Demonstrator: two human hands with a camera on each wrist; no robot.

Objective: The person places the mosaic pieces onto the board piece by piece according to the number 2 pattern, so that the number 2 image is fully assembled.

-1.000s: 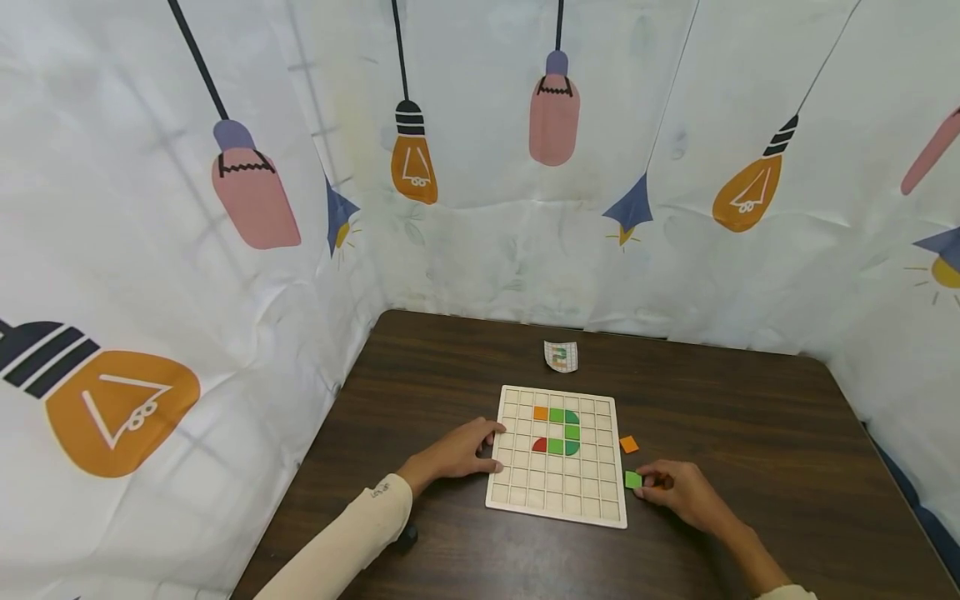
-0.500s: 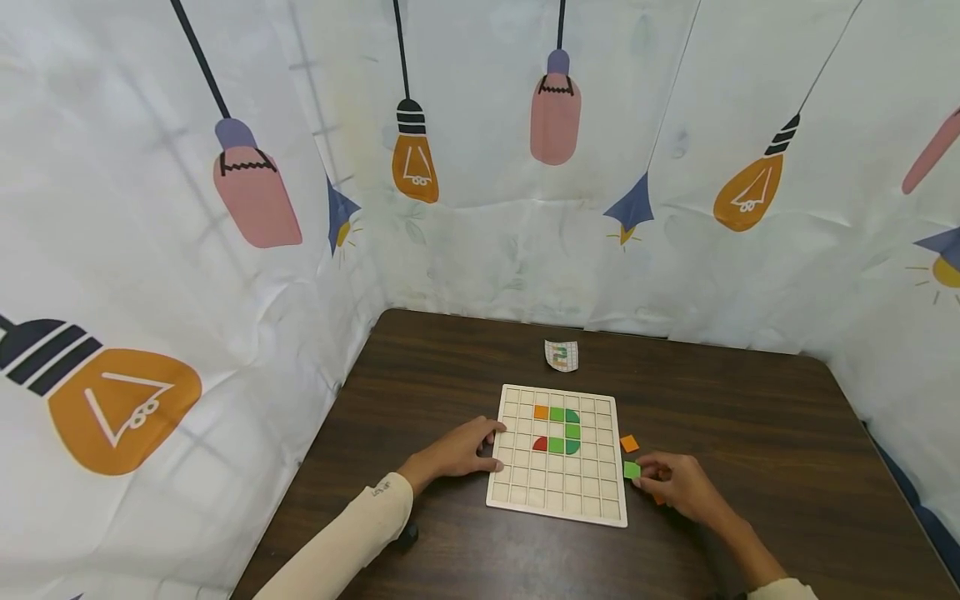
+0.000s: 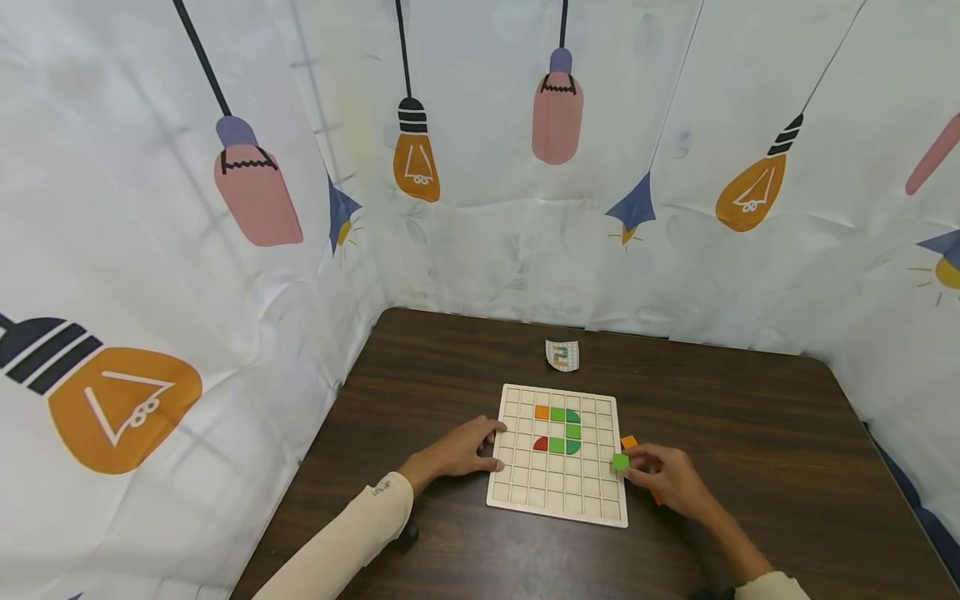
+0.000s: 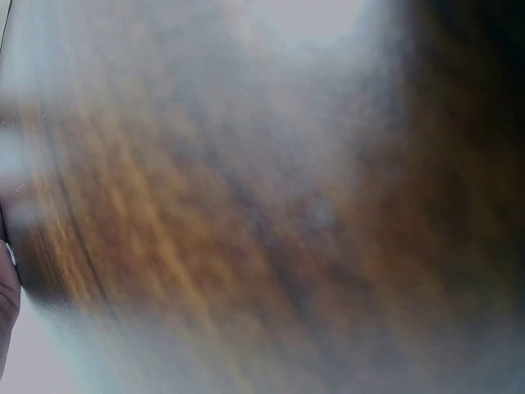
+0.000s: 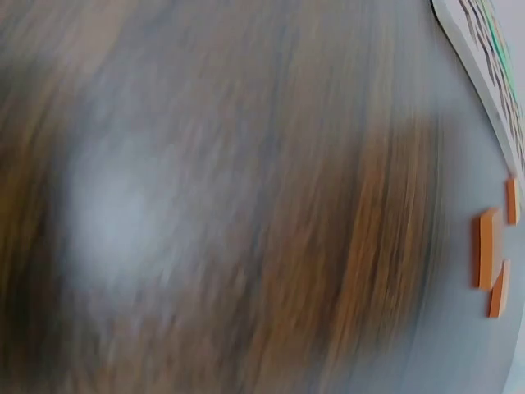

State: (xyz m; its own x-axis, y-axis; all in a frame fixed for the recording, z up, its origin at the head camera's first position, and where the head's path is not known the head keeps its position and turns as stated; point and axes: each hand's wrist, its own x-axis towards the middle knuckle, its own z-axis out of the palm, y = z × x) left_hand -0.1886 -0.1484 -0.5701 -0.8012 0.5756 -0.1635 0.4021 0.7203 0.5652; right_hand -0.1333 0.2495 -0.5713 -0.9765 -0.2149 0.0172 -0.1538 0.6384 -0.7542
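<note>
A pale wooden grid board (image 3: 525, 492) lies on the dark table. My left hand (image 3: 459, 447) touches its left edge, thumb and fingers spread apart along the rim. Between right thumb and fingertips I pinch a small green square tile (image 3: 620, 462), over the board's right edge; my right hand (image 3: 673, 482) is just beside the board. Set in the grid are an orange square (image 3: 542, 412), green squares (image 3: 557, 446), dark green quarter-rounds (image 3: 573, 416) and a red quarter-round (image 3: 541, 444), together making a curved figure. Neither wrist view shows the held tile.
A loose orange tile (image 3: 628, 442) lies right of the board, partly behind my right hand. Several orange tiles (image 5: 490, 248) show in the right wrist view. Behind the board lies a small printed card (image 3: 562, 356). A patterned white curtain (image 3: 480, 250) borders the table (image 3: 450, 350).
My right hand has moved up and left with the green tile, from beside the board to over its right edge. An orange tile has come into sight below that hand. The left hand stays put.
</note>
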